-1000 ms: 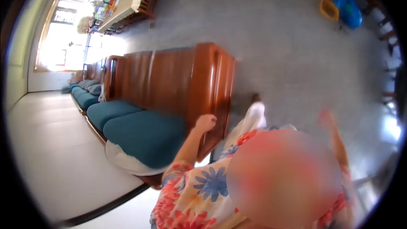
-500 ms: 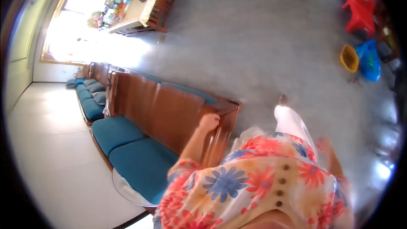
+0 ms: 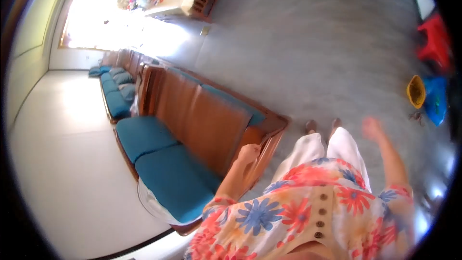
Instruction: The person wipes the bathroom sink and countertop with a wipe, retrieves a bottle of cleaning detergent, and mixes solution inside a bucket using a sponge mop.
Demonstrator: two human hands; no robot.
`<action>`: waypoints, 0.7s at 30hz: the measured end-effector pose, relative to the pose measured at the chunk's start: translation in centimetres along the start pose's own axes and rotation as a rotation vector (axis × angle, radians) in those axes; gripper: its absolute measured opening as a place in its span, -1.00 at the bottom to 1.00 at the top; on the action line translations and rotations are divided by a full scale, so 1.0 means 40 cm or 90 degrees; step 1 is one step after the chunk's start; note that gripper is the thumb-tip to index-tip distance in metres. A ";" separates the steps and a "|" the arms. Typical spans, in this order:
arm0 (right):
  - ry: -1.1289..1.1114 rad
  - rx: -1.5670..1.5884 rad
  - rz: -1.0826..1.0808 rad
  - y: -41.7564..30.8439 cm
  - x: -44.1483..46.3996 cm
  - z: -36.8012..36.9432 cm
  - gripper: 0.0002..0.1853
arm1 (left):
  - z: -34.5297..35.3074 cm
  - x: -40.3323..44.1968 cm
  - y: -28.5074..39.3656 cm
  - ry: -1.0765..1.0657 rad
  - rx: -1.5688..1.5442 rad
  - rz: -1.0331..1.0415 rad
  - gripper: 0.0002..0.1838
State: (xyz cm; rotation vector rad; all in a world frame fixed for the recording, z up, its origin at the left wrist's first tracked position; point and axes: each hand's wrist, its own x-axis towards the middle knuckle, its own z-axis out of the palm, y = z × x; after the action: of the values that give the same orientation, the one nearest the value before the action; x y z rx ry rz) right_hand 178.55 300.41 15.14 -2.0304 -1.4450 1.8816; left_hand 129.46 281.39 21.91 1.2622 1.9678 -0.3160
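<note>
Two bare hands, and I can't spot an object in either. The left hand (image 3: 250, 154) is at the near end of the closer wooden bench (image 3: 197, 123), fingers curled in like a loose fist; can't tell if it's brushing the wood. The right hand (image 3: 373, 129) is on the far side of the body from the bench, out over the grey floor (image 3: 288, 33), too blurry to say whether its fingers are curled or spread.

Progress-wise, my read is that no handling is underway: nothing gripped that I can see, and two teal cushions (image 3: 147, 135) lie on the bench seat. Across the floor, well apart from the bench, a yellow basket (image 3: 416, 92) sits right beside a blue bag (image 3: 435, 103), with a red stool (image 3: 435, 43) near them, all out of hand. Past the bench's far end there's a cluttered table (image 3: 175, 4). Finished versus left to do? Honestly can't tell from this angle.
</note>
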 end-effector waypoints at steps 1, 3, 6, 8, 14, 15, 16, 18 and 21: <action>-0.036 0.014 -0.009 0.034 0.015 0.026 -0.69 | 0.014 -0.011 -0.025 0.017 -0.015 0.017 -0.76; -0.036 -0.002 -0.005 0.120 0.027 0.061 -0.69 | 0.056 -0.056 -0.065 0.030 -0.034 0.015 -0.75; -0.078 0.079 0.087 0.198 0.019 0.096 -0.71 | 0.099 -0.157 -0.097 0.016 -0.038 -0.049 -0.76; -0.103 0.047 0.105 0.228 -0.002 0.108 -0.73 | 0.142 -0.249 -0.102 0.033 -0.119 -0.132 -0.76; -0.141 -0.085 0.033 0.333 -0.110 0.180 -0.74 | 0.470 -0.490 -0.209 -0.028 -0.202 -0.252 -0.75; -0.137 -0.069 0.035 0.342 -0.134 0.175 -0.74 | 0.533 -0.525 -0.230 -0.053 -0.185 -0.222 -0.74; -0.127 -0.058 0.030 0.344 -0.154 0.158 -0.73 | 0.598 -0.552 -0.236 -0.069 -0.175 -0.185 -0.74; -0.152 -0.145 0.048 0.454 -0.306 0.126 -0.73 | 0.725 -0.696 -0.219 -0.065 -0.199 -0.199 -0.73; -0.164 -0.123 0.095 0.683 -0.413 0.147 -0.72 | 0.834 -0.853 -0.258 -0.018 -0.209 -0.215 -0.73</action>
State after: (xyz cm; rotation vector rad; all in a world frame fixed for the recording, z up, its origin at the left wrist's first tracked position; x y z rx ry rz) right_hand 192.56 271.47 10.78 -2.0941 -1.6328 2.2138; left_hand 143.63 234.67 21.58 0.7145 2.1033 -0.1626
